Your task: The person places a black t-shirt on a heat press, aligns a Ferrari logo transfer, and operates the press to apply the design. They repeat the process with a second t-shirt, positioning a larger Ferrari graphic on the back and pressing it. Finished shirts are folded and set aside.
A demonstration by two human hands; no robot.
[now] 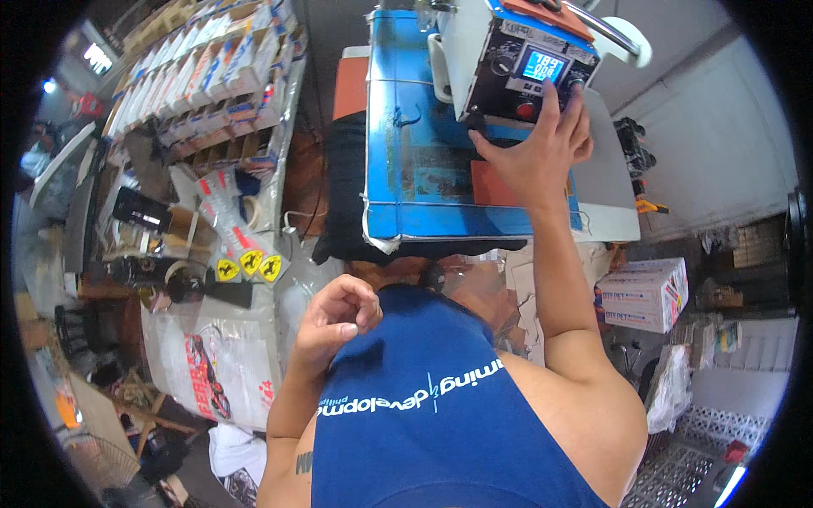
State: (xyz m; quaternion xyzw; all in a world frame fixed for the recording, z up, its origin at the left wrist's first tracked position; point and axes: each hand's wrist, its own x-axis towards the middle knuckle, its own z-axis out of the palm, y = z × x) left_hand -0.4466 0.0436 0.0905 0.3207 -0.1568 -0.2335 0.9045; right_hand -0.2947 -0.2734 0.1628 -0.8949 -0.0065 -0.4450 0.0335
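My right hand (542, 157) reaches forward to the control box (495, 63) of what looks like a heat press. Its fingers are stretched and apart, with the fingertips at the panel just under the lit blue display (542, 66). The thumb points left, near a black knob at the box's lower corner. Below the box lies the blue board (423, 216), scuffed and dark-stained, with a reddish-orange pad (495, 184) partly behind my wrist. Close to my chest, my left hand (340, 315) is raised with its fingers curled in and nothing visible in them.
Rows of white boxes (207, 72) fill a rack at the far left. Yellow shield stickers (251, 261) lie on the left-hand bench beside a roll of tape. A printed white carton (644, 296) stands on the right. A metal lever (601, 25) juts out above the control box.
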